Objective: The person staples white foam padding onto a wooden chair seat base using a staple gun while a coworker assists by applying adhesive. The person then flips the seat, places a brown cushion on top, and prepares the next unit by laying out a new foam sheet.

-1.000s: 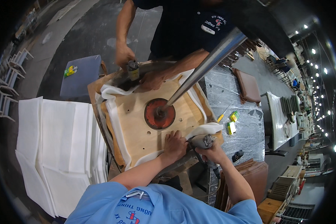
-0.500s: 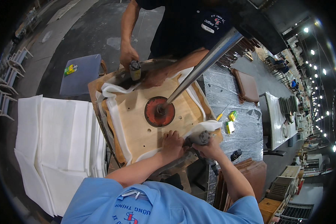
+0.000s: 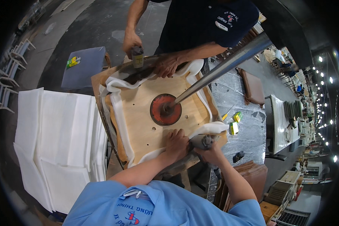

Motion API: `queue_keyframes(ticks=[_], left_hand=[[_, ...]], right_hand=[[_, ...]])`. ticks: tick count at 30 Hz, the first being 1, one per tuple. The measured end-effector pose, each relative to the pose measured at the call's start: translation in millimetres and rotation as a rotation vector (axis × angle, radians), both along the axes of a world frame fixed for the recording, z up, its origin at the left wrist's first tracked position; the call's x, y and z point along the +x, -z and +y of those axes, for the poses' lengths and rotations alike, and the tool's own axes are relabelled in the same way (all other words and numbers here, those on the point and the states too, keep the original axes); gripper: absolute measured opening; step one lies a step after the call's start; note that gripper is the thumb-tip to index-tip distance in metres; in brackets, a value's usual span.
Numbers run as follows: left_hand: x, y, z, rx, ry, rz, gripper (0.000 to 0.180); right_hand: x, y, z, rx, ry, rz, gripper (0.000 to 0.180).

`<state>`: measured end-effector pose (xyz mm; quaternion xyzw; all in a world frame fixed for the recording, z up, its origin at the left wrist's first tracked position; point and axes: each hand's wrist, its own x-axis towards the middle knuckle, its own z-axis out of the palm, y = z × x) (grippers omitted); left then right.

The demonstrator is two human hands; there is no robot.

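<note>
A square plywood seat panel [image 3: 139, 132] lies flat, edged by white foam padding [image 3: 120, 124] and a brown cover. A red round disc [image 3: 157, 109] on a metal rod presses on its middle. My left hand [image 3: 177, 145] is closed at the near edge, fingers bent over the plywood; the cover edge beneath it is mostly hidden. In my right hand [image 3: 211, 153] is a staple gun [image 3: 202, 141], its nose by the near right edge, close to my left hand. Opposite, a co-worker's hand [image 3: 132, 42] holds another staple gun [image 3: 138, 58], and their other hand [image 3: 167, 66] presses the far edge.
The slanting metal rod [image 3: 222, 67] crosses above the panel. White foam sheets [image 3: 60, 132] are stacked at left. On the plastic-covered table [image 3: 248, 132] at right lie small yellow-green boxes [image 3: 237, 116] and a brown cushion [image 3: 250, 86]. Brown pieces [image 3: 248, 177] are piled near my right arm.
The co-worker's free hand has shifted right along the far edge, and their staple gun has risen slightly. My hands stay at the near edge, with the right gun tilted a little differently.
</note>
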<state>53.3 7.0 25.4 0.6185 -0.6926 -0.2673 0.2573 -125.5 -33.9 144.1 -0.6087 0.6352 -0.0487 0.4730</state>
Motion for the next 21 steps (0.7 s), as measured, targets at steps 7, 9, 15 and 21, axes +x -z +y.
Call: queue_keyframes(ticks=[7, 9, 15, 21], left_hand=[[12, -9, 6, -0.072, 0.100, -0.026, 0.017], [11, -4, 6, -0.091, 0.087, -0.023, 0.019], [7, 6, 5, -0.026, 0.010, 0.053, 0.018], [8, 6, 8, -0.053, 0.008, 0.080, 0.014]], right_hand=[[-12, -1, -2, 0.054, 0.035, -0.041, 0.038], [-20, 2, 4, 0.057, 0.102, -0.126, 0.035], [-16, -4, 14, 0.120, 0.061, -0.168, 0.033], [-10, 0, 7, 0.167, 0.009, -0.134, 0.033]])
